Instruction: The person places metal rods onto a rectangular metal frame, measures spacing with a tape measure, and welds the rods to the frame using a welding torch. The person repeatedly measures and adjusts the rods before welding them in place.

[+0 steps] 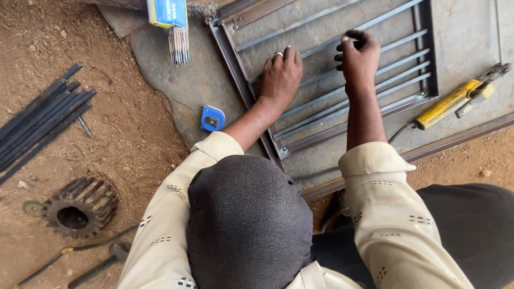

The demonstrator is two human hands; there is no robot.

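Observation:
A grey steel frame (428,48) with several thin parallel bars lies flat on a concrete slab. My left hand (280,75), a ring on one finger, rests palm down on the bars near the frame's left rail (230,59). My right hand (357,58) hovers over the middle bars with its fingers curled, pinching one thin bar (396,43). Both forearms reach out from cream sleeves. My knee in dark grey cloth (246,225) fills the bottom middle.
A yellow-handled electrode holder (455,99) lies right of the frame with its cable. A blue tape measure (212,118) sits left of my arm. A box of welding rods (174,27) lies at top. Black bars (43,120), a gear (80,206) and pliers (99,265) rest on dirt.

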